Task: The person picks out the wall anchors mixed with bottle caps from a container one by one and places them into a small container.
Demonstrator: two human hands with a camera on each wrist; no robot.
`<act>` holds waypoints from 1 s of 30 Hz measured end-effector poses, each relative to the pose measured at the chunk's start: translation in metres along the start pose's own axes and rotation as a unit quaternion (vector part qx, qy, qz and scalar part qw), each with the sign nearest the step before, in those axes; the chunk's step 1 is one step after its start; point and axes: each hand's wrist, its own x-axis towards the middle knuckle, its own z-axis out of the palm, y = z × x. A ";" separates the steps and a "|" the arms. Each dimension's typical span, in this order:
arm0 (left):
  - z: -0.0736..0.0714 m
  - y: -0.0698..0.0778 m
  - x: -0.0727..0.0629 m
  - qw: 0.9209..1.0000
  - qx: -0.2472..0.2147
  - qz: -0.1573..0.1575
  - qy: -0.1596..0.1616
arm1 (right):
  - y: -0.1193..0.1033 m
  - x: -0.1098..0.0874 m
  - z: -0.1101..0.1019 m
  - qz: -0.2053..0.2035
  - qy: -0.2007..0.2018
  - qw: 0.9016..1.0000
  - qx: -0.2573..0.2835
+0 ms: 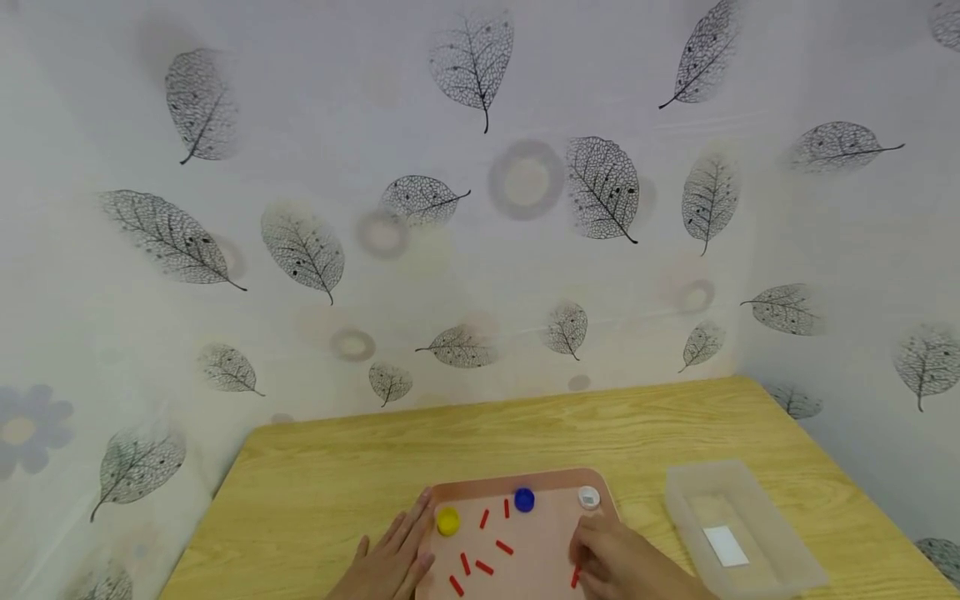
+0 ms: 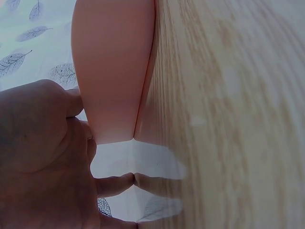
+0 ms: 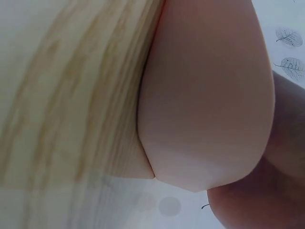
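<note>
Our left hand [image 1: 386,557] spreads its grip wide, fingers straight, at the left edge of the rounded pink tray [image 1: 536,554]. Over the tray's right side, our right hand [image 1: 606,557] bends at a thin red stick [image 1: 576,577]; whether its grip pinches that, we cannot tell. The wood-grain worktop [image 1: 322,479] stretches past the tray's far edge. Our right forearm crosses toward the translucent box [image 1: 780,537] right of the tray. Six red sticks [image 1: 504,547] and yellow [image 1: 447,522], blue [image 1: 524,500] and white round caps [image 1: 588,497] lie inside the tray.

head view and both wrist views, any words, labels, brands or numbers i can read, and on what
No readable text.
White round piece: small grey marking, too small to read.
White slip in the translucent box: no lettering discernible.
Wrist views: none.
</note>
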 end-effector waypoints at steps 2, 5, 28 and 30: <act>0.000 0.000 0.000 1.000 0.000 0.001 0.002 | 0.000 0.001 -0.001 -0.018 0.003 0.997 -0.073; 0.000 0.000 0.000 1.000 -0.001 0.000 0.004 | 0.002 0.003 -0.003 -0.038 0.004 0.990 -0.134; 0.002 0.001 0.000 1.000 -0.005 -0.002 0.019 | 0.004 0.007 -0.001 -0.013 0.002 0.990 -0.144; 0.002 0.001 0.000 1.000 -0.008 -0.002 0.019 | 0.004 0.007 -0.001 -0.014 0.004 0.990 -0.139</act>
